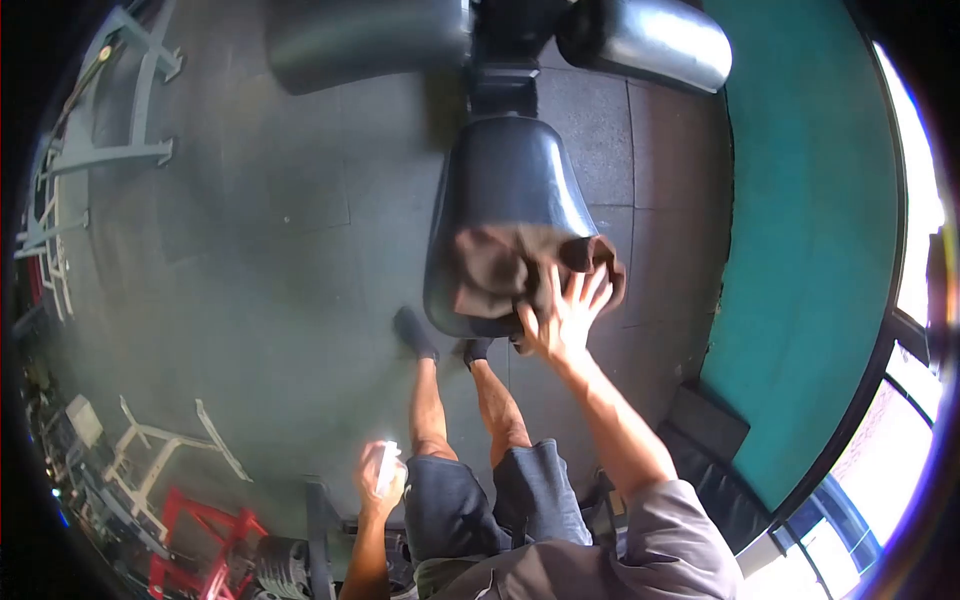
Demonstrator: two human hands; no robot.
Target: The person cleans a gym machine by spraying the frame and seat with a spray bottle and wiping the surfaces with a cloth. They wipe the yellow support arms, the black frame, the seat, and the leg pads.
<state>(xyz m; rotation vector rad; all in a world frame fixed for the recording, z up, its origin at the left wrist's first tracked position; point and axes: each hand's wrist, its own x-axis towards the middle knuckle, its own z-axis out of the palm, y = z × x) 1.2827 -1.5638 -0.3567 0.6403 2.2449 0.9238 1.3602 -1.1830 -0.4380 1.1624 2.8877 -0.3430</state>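
Note:
A black padded bench seat stands in front of me. A crumpled brown cloth lies across its near end. My right hand presses on the right part of the cloth, its fingers spread. Down at the lower left, beside my thigh, my left hand is closed around a small white object, which I cannot identify.
Two black roller pads, one at the left and one at the right, flank the bench's far end. Pale metal frames stand at the left, a red frame at the lower left. A teal wall and windows line the right.

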